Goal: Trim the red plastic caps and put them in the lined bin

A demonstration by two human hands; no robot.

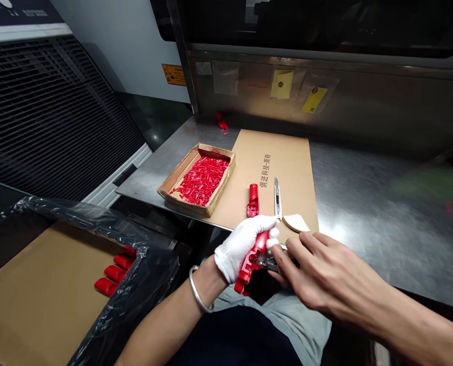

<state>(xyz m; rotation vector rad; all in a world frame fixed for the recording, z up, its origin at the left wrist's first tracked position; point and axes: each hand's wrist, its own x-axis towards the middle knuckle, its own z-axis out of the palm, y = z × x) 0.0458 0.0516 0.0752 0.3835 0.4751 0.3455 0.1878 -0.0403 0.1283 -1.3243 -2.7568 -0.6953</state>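
Steel bench [363,203] edge: red part [249,262] inside left fingers [266,223] (right fingers [283,259] touching).

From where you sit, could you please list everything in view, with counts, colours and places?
table: one, steel grey, under the work
sheet: one, brown cardboard, black print, on the table
tray: one, brown cardboard, on the sheet's left edge
scraps: many, red, in the tray
loose part: one, red, on the sheet
knife: one, silver, right of the loose part
wedge: one, off-white, near edge of the sheet
box: one, brown, lined with a black bag, lower left
boxed parts: a few, red, in the box
far part: one, red, back of the table
labels: two, yellow, on the machine front
left hand: white glove, grips the held part, red
right hand: bare, fingertips at the held part
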